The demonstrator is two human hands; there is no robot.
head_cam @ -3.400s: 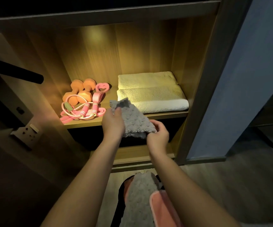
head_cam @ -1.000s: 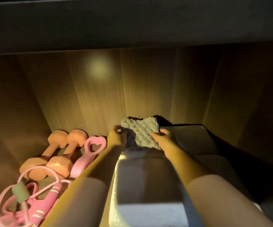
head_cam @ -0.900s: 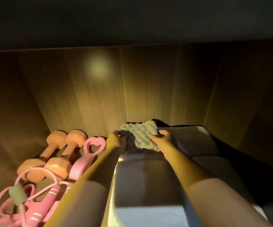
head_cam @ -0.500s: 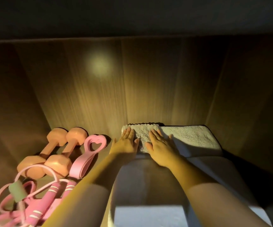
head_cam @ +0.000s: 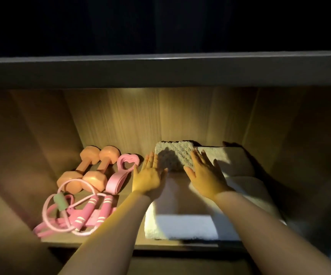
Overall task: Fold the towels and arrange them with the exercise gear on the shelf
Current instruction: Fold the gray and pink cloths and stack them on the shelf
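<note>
Nearest, a folded white towel (head_cam: 182,227) is laid at the front of the shelf (head_cam: 65,238), under both forearms and on the near side of the fingers. A pink skipping rope (head_cam: 77,215) is coiled well to the left of the left fingers and nearer than them.

The left hand (head_cam: 149,180) is held flat, its fingers (head_cam: 150,161) straight and spread, and nothing is gripped by it. The right hand (head_cam: 206,179) is likewise opened out, its fingers (head_cam: 199,160) straight, with nothing clasped.

Two orange dumbbells (head_cam: 89,167) are set side by side to the left of the left fingers, and a pink heart-ended loop (head_cam: 126,167) is laid between them and those fingers.

A small folded grey towel (head_cam: 174,153) is seen just beyond and between the two sets of fingertips. Its right edge is overlapped by the right fingertips, though whether it is touched cannot be told. A rear white towel (head_cam: 232,157) is seen to the right of the right fingers. Farthest, beyond all the fingertips, the lit wooden back panel (head_cam: 140,116) is seen.
</note>
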